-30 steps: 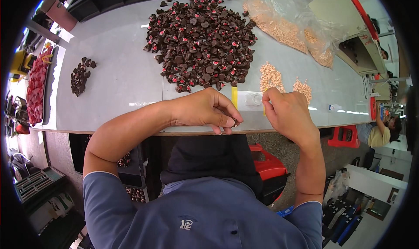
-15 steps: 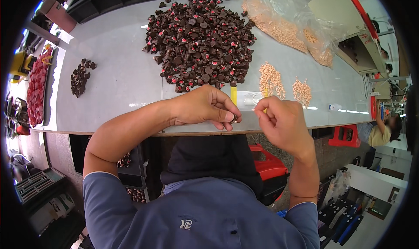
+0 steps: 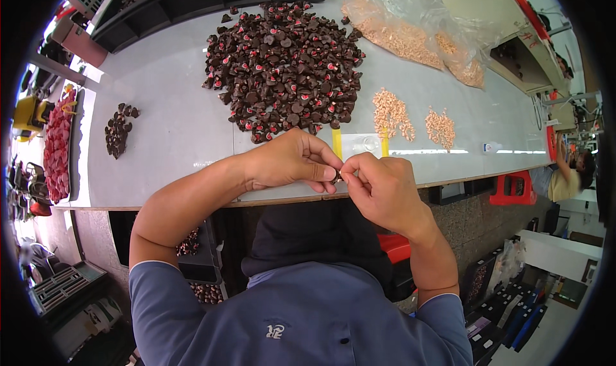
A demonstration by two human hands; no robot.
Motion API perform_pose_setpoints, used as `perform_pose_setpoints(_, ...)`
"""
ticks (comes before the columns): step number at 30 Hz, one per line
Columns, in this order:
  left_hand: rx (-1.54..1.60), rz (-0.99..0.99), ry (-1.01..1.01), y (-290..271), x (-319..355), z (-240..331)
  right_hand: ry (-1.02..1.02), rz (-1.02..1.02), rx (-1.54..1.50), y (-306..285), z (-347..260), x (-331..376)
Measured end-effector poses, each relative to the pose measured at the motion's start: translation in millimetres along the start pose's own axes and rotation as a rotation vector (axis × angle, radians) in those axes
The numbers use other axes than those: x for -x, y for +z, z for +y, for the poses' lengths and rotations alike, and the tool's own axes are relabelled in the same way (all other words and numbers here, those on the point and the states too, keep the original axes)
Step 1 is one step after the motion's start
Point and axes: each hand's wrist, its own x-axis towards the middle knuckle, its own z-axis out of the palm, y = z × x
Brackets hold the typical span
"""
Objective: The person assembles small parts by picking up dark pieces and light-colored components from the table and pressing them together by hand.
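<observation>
Small dark piece (image 3: 336, 178), at the front edge of the bench (image 3: 173, 109), is now where both hands meet: the right hand (image 3: 385, 189) has come across, whereas half a second ago it was apart from it, toward 3 o'clock, and a second ago it was beside the small clear round object (image 3: 367, 144) between the yellow strips (image 3: 337, 144). The left hand (image 3: 294, 160) has hardly moved; its grip is closed on the piece between thumb and fingers. The right hand's grip is pinched, thumb against forefinger, its tips at the piece and seemingly touching it; whether they carry anything is too small to tell. The change suggests that the work has passed from reaching to fine joint handling of this one piece. Taking it as the dial's centre, the heap of dark pieces (image 3: 285, 70) is at 11 o'clock, the larger pile of beige bits (image 3: 385, 107) between 1 and 2, and the smaller pile (image 3: 441, 131) at 2.
</observation>
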Motion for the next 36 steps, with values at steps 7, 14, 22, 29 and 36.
perform_pose_setpoints(7, -0.021, 0.015, 0.005, -1.6, -2.9, 3.3, 0.399, -0.055, -0.338, -8.1, 4.0, -2.2)
perform_pose_setpoints(14, -0.105, 0.049, -0.034, 3.9, -10.2, 4.7, 0.278, -0.037, -0.140, -7.2, 11.4, 1.9)
perform_pose_setpoints(22, 0.003, 0.078, -0.035, -11.4, 7.7, -10.2, 0.212, 0.033, -0.233, 18.4, 12.5, 8.2)
perform_pose_setpoints(29, 0.123, 0.035, -0.020, -10.3, -1.7, -4.6, 0.296, 0.668, -0.391, -14.4, 51.3, 39.1)
perform_pose_setpoints(36, -0.039, 0.239, 0.303, -5.6, 14.6, 23.6, 0.246, 0.954, -0.091, -30.3, 110.0, 59.5)
